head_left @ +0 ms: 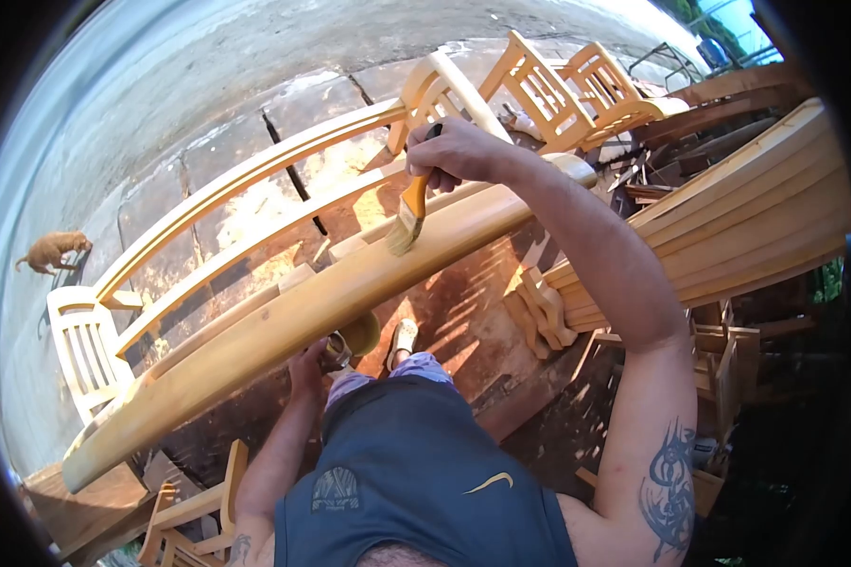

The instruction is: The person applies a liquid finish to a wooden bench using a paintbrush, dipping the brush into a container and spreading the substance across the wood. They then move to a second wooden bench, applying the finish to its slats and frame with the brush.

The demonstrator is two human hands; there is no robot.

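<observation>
My right hand [454,156] grips a flat paintbrush [413,200] with a yellow handle and black end. Its pale bristles rest on top of a long, curved wooden rail [303,317], which looks glossy. Below the rail, my left hand [308,369] is closed around the side of a small, yellowish round container [360,335]. The rail hides part of that hand and of the container, so its contents do not show. The rail belongs to a light wooden bench frame [213,189] with slatted ends, the left one [87,345] being farthest from the brush.
Wooden chairs [544,94] stand at the back right. A stack of long curved boards [719,217] lies to the right, beside scrap wood [667,170]. Another wooden frame [199,510] is at lower left. A brown dog [55,251] is on the pavement at far left.
</observation>
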